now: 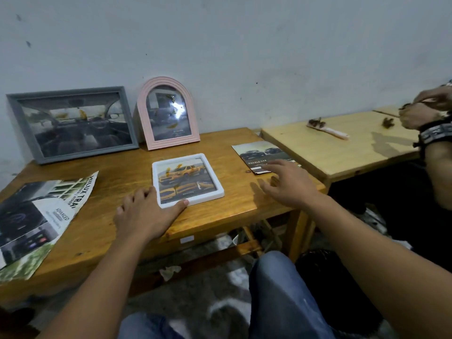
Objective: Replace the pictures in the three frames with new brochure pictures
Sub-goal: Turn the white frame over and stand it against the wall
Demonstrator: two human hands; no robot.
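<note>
A small white frame (187, 180) with a picture of yellow cars lies flat in the middle of the wooden table (220, 211). My left hand (144, 215) rests on the table at the frame's near left corner, its thumb touching the front edge. A grey frame (73, 123) and a pink arched frame (168, 113) lean upright against the wall at the back. My right hand (285, 183) hovers with spread fingers just in front of a dark brochure piece (263, 155) showing cars. A large cut brochure sheet (36, 223) lies at the table's left.
A lighter wooden table (337, 148) adjoins on the right, with a pale brush-like tool (327, 129) on it. Another person's hands (423, 111), with a wristband, work over that table's far right. My knees in jeans are below the table edge.
</note>
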